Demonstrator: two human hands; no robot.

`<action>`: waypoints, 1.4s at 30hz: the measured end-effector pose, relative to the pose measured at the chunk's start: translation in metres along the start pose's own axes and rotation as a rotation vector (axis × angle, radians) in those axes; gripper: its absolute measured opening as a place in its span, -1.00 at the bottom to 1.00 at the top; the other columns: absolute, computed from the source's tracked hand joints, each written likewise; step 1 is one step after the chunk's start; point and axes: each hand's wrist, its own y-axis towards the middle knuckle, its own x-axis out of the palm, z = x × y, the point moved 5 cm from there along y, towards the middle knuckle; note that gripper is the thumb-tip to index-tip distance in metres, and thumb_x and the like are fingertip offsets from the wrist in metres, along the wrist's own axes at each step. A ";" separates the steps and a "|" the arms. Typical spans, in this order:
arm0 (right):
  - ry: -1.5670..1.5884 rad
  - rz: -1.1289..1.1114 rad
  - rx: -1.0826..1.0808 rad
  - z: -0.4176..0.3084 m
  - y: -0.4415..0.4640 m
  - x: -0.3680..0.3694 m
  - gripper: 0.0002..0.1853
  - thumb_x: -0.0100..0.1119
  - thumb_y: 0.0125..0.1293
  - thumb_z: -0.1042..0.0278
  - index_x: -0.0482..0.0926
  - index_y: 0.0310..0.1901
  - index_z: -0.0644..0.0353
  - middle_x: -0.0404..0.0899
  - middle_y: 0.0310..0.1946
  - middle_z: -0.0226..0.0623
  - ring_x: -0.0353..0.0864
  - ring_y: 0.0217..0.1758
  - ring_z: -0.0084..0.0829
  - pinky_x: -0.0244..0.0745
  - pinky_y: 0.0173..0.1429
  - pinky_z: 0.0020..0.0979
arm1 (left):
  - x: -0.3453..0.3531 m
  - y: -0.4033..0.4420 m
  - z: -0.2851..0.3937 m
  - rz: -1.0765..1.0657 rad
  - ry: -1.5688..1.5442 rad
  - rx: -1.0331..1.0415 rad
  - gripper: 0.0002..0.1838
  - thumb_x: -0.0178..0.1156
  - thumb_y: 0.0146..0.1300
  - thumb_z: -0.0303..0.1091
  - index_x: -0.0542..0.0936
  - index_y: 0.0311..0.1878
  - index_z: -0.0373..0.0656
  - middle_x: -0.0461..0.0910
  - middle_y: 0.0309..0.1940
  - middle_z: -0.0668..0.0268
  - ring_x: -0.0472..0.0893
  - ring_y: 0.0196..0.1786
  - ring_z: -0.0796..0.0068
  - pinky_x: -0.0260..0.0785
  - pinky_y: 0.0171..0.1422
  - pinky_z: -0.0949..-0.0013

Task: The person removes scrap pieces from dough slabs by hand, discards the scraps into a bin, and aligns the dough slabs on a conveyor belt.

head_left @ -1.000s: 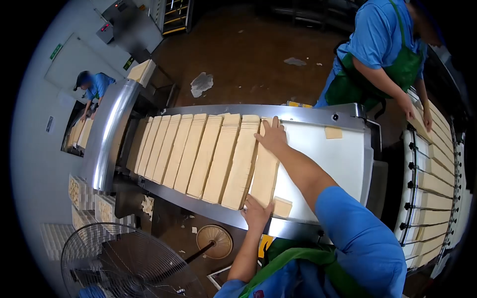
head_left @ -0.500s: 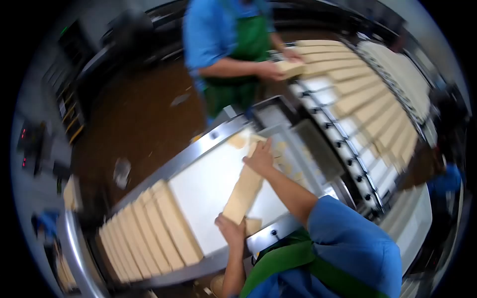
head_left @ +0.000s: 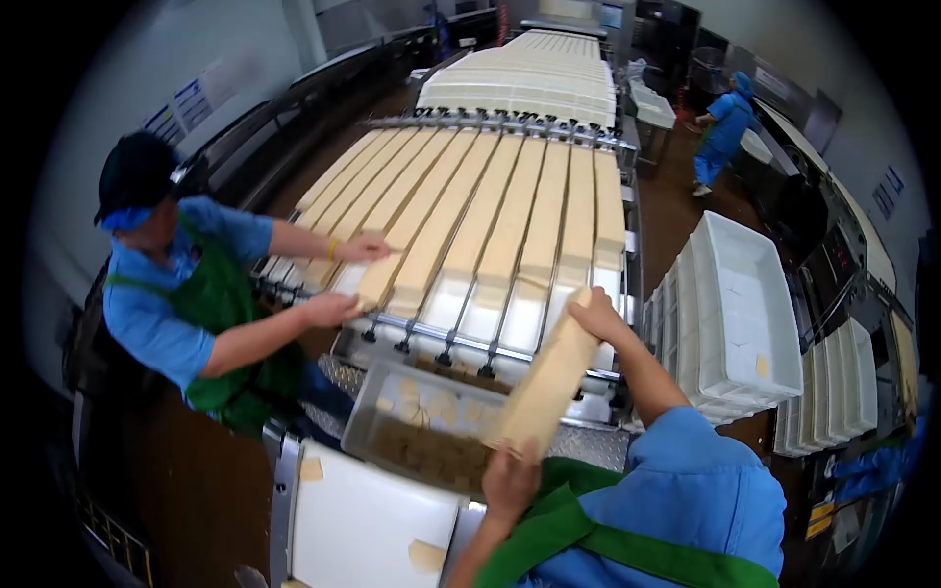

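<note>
A long, pale-yellow, dough-like block is held slantwise between my two hands, near the front edge of the roller table. My left hand grips its lower end, closest to my body. At the upper end, my right hand is wrapped over the side and top. Several similar blocks lie side by side on the table beyond. Below and left of the held block sits a grey tub with flat pale scraps and water-like brownish contents.
A co-worker in a green apron reaches over the table's left side. The metal bar with black knobs crosses its front. A white belt with scraps lies at lower left. Stacked white crates stand at right. Another person is farther back.
My view has swung from the white belt and its row of blocks to the roller table. Both hands gripped a block over the belt before; whether it is the same block, I cannot tell.
</note>
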 end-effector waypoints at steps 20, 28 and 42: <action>-0.541 -0.233 -0.042 0.062 0.150 -0.042 -0.28 -0.26 0.27 -0.15 0.37 0.26 0.28 0.39 0.26 0.03 0.24 0.37 -0.05 -0.05 0.41 -0.06 | 0.151 0.052 0.069 -0.545 -0.634 0.490 -0.42 0.17 0.15 -0.47 0.44 0.30 0.08 0.21 0.32 0.19 0.62 0.03 0.37 0.56 -0.01 0.36; -0.624 0.102 -0.278 0.068 0.172 -0.045 -0.45 -0.17 0.24 0.04 0.46 0.08 0.31 0.37 0.21 -0.04 0.30 0.30 -0.13 0.05 0.33 0.01 | 0.177 0.074 0.067 -0.778 -0.474 0.366 -0.37 0.11 0.15 -0.44 0.36 0.35 0.11 0.22 0.31 0.12 0.60 0.04 0.21 0.55 0.00 0.32; -0.516 0.321 -0.245 0.069 0.150 -0.030 -0.25 0.00 0.31 -0.12 0.20 0.35 0.29 0.06 0.43 0.04 -0.09 0.53 0.05 -0.14 0.47 0.13 | 0.203 0.118 0.081 -0.493 -0.007 0.429 -0.88 0.11 0.08 -0.32 0.47 -0.27 -0.02 0.52 -0.02 0.25 0.55 -0.44 0.42 0.45 -0.49 0.41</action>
